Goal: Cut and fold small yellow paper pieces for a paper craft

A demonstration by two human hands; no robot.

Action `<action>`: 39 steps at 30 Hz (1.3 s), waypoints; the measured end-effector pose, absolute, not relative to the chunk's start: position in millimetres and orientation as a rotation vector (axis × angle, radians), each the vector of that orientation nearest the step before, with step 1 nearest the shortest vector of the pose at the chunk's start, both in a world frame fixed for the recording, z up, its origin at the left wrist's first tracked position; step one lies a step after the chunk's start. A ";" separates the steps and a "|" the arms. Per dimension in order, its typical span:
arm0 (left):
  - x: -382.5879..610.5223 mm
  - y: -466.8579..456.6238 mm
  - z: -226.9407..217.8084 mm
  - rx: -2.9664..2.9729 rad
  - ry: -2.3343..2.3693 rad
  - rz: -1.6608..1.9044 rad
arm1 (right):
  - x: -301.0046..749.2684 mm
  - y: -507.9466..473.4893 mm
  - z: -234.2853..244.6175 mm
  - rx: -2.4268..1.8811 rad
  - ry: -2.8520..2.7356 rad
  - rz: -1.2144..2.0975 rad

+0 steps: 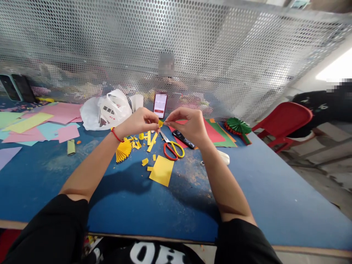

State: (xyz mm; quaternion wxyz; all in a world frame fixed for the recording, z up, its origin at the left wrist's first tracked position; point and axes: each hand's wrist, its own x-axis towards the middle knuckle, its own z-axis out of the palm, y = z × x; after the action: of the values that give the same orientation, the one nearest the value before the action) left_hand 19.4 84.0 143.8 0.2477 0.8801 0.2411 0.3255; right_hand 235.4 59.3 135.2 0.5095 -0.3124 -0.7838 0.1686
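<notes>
My left hand (143, 123) and my right hand (189, 124) meet in front of me above the blue table. Between their fingertips is a small piece of yellow paper (160, 124), pinched from both sides. Just below lie scissors (171, 146) with one red and one yellow handle, blades pointing away. A yellow pleated paper fan (123, 150) rests under my left wrist. Yellow paper strips (152, 141) and small scraps are scattered beside it. Nearer to me lies a yellow paper sheet (162, 170).
A lit phone (160, 105) leans at the back against a perforated metal panel (123, 47). A white plastic bag (110, 110) and coloured paper sheets (59, 113) are left. A dark phone (183, 139), red paper (214, 132) and a green pleated fan (238, 125) lie right. A red chair (286, 119) stands beyond.
</notes>
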 end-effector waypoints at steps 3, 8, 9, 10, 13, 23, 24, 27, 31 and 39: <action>15.8 85.9 142.6 2.508 0.651 0.910 | 235.4 59.8 134.3 -0.781 -1.888 0.379; 18.7 89.5 135.8 2.692 0.677 1.105 | 236.7 59.5 135.2 -0.775 -1.895 0.389; 20.0 90.1 134.5 2.741 0.699 1.138 | 236.8 59.3 135.6 -0.777 -1.896 0.388; 21.1 90.5 133.4 2.784 0.721 1.156 | 236.9 59.2 135.8 -0.782 -1.897 0.384; 23.3 89.9 132.3 2.880 0.769 1.144 | 237.2 59.4 136.0 -0.800 -1.900 0.363; 22.9 86.8 131.6 3.011 0.816 1.164 | 238.7 59.7 137.0 -0.797 -1.906 0.317; 23.1 86.8 131.6 3.005 0.807 1.167 | 238.8 59.4 137.3 -0.795 -1.903 0.319; 23.7 86.7 131.7 2.970 0.787 1.160 | 239.1 58.8 137.9 -0.799 -1.893 0.323; 24.5 87.6 131.2 2.877 0.794 1.207 | 239.5 58.3 138.7 -0.784 -1.878 0.334; 25.1 90.3 129.7 2.730 0.800 1.314 | 239.3 57.7 138.9 -0.799 -1.836 0.321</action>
State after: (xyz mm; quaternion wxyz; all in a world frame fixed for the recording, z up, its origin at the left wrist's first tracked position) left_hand 25.1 90.3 129.7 0.0042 0.8712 0.2553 0.4193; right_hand 239.3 57.7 138.9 0.5287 -0.3343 -0.7686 0.1342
